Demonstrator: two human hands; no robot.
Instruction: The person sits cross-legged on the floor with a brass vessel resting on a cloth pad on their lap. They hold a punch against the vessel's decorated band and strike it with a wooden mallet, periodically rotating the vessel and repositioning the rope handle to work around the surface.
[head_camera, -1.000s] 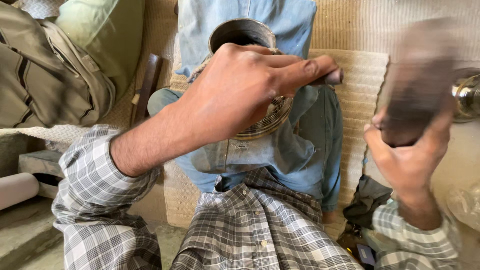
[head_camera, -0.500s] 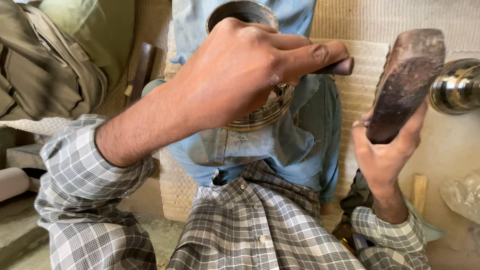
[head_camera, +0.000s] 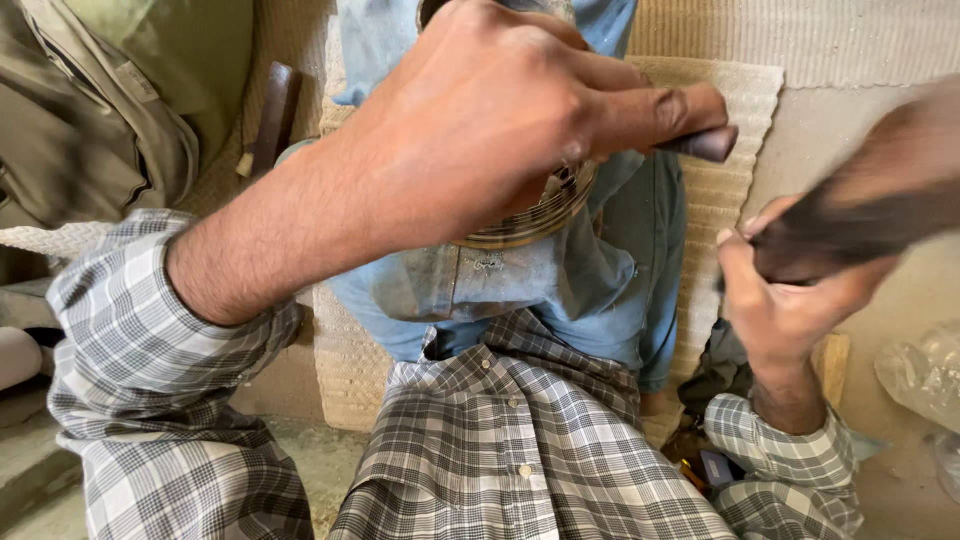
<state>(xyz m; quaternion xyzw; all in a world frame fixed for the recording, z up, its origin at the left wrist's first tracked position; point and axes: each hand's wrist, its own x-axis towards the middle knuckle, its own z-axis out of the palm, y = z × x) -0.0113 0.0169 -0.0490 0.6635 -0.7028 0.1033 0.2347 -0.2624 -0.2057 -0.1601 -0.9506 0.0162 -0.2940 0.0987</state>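
Your left hand (head_camera: 490, 120) lies over the round metal vessel (head_camera: 530, 215) resting on your lap, its grip closed round a dark rod (head_camera: 700, 143) whose long axis runs rightward from your fingers; the vessel sits directly beneath that grip. Your right hand (head_camera: 785, 300) stands to the right and lower, well apart, its grip closed on the handle of a dark mallet (head_camera: 860, 215) that slants up and right. The mallet is blurred and cut off; the vessel's mouth is largely hidden.
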